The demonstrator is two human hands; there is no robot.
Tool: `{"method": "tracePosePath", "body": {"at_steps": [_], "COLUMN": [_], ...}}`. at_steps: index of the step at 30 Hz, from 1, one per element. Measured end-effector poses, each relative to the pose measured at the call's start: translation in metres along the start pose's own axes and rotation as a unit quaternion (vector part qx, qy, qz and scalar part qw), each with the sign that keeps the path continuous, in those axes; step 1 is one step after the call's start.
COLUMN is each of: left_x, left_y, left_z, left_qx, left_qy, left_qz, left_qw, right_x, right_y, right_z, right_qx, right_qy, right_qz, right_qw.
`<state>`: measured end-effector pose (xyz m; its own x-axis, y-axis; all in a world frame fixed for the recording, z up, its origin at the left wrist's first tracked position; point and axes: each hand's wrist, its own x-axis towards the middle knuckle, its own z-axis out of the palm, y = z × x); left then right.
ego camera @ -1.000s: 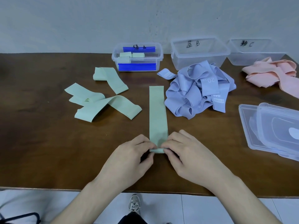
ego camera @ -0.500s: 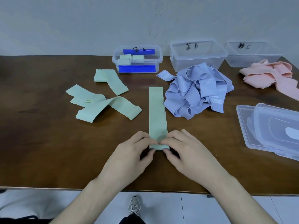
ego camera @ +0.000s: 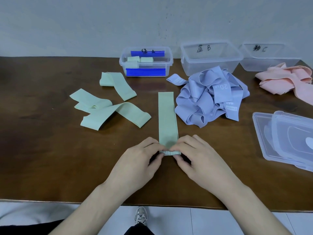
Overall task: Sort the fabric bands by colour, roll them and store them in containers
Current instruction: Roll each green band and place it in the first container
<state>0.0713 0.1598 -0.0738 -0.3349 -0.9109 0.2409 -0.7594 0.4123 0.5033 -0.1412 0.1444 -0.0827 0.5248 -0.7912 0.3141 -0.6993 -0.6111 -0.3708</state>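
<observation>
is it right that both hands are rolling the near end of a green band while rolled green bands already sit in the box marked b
Not quite. The head view shows the rolled green bands in the box marked A; the box marked B looks empty. The left hand and right hand are indeed rolling the green band.

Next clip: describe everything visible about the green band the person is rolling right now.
The green band is a pale green, flat strip of soft-looking fabric, lying straight on the brown table, running away from the person. Its far end lies beside the blue band pile; whether they touch is unclear. Its near end is curled into a small, tight roll. The left hand and right hand pinch that roll from either side with fingertips and thumbs.
</observation>
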Motion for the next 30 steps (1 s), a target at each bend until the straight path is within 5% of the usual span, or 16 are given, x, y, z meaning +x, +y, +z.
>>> {"method": "tracePosePath", "body": {"at_steps": [30], "left_x": [0.024], "left_y": [-0.011], "left_z": [-0.008], "left_qx": [-0.015], "left_qy": [-0.053], "left_qz": [0.003], "left_qw": [0.998], "right_x": [0.015], "right_y": [0.01], "right_z": [-0.003], "right_qx": [-0.011], "right_qy": [-0.01], "right_qz": [0.007], "right_qw": [1.0]}}
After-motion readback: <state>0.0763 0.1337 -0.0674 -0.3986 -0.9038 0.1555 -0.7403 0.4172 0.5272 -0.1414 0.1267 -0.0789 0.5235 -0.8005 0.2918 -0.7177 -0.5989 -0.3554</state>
